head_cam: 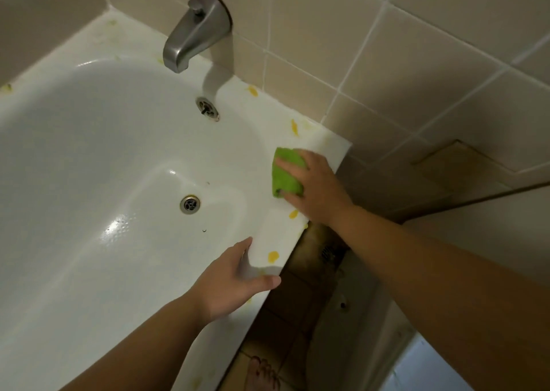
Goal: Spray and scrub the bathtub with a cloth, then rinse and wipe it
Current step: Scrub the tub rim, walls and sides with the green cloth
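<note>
A white bathtub (119,158) fills the left of the view, its rim dotted with yellow stains (273,256). My right hand (315,188) presses a green cloth (286,173) flat onto the near right corner of the rim, fingers spread over it. My left hand (235,280) grips the near rim lower down, thumb on the top face and fingers over the inner side. The floor drain (190,204) and the overflow plate (207,108) lie inside the tub.
A grey metal spout (193,33) sticks out of the beige tiled wall (387,63) above the tub's end. Brown floor tiles and a bare foot (263,373) lie to the right of the tub. A floor drain (329,252) sits by the tub's corner.
</note>
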Tool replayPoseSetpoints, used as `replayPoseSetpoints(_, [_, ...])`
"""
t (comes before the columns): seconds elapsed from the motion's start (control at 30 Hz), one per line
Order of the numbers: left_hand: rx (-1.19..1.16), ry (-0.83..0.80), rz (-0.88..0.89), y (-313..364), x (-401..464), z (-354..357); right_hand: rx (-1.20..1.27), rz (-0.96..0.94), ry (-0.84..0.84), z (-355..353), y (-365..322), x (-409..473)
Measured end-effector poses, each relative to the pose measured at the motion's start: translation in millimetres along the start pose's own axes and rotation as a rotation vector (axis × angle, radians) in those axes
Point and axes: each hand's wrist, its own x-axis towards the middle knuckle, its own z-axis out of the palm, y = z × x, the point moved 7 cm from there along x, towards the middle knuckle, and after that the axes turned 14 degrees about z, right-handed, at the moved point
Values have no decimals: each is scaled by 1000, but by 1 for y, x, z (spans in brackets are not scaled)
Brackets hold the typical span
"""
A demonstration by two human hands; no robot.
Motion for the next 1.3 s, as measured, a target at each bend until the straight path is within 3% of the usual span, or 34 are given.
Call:
replayPoseSetpoints(0.07, [-7, 6, -13, -10, -3, 1, -9, -28, -71, -9, 24, 3])
replayPoseSetpoints(0.23, [-20, 46, -2, -16, -1, 3, -71, 312, 158, -22, 25, 42])
replayPoseSetpoints(0.33, [-2, 42, 4, -11, 2, 5, -28, 70, 86, -7, -4, 14])
replayPoseSetpoints(0.43, [12, 34, 12, -11, 3, 4, -37, -106, -63, -9, 16, -5])
replayPoseSetpoints(0.53, [12, 27, 21, -10, 2, 5, -60, 115, 72, -29, 47, 30])
replayPoseSetpoints(0.63, [12, 37, 18, -13, 2, 6, -78, 305, 181, -29, 35, 44])
replayPoseSetpoints(0.8, [5, 26, 23, -10, 0, 4, 43, -6, -51, -16, 11, -2])
replayPoseSetpoints(0.97, [-11, 27, 31, -7, 0, 4, 183, 138, 20, -39, 23, -2])
replayPoseSetpoints(1.1, [-16, 42, 49, -11, -1, 5, 47, -242, -140, 13, -27, -72])
replayPoseSetpoints(1.17, [-11, 30, 49, -12, -2, 6, -69, -327, -146, 22, -18, -75])
replayPoseSetpoints(1.3, [-10, 19, 28, -11, -4, 6, -49, -99, 33, -8, 12, -7])
